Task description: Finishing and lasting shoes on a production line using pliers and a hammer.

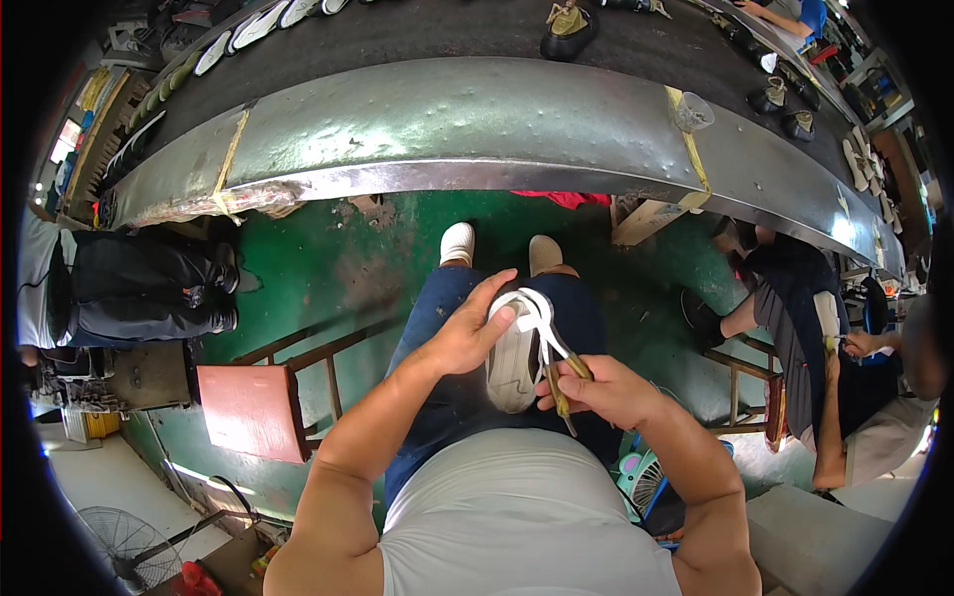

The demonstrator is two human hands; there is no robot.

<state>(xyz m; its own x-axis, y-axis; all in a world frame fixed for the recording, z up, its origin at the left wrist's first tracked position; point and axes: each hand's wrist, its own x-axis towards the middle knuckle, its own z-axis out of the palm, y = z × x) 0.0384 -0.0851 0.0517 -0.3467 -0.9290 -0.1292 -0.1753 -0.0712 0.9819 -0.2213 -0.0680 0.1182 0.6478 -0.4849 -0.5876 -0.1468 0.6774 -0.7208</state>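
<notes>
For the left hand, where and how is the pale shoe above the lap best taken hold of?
Probably best by its long left side, near the middle, coming from the left. The pale shoe lies lengthwise away from the body, and its left side is uncovered there; the white strip loops over the far end, and the right hand is close on the right.

A long counter (447,109) stretches across the room, its dark belt (397,70) lying behind a dented, shiny metal edge. A clear cup (694,112) stands on that edge, by a strip of yellow tape (693,154). Left of the cup and farther back is a dark shoe (569,46); well left, pale shoes (260,28) in a row; right of it, dark pairs (767,96) and cream ones (861,162).
</notes>
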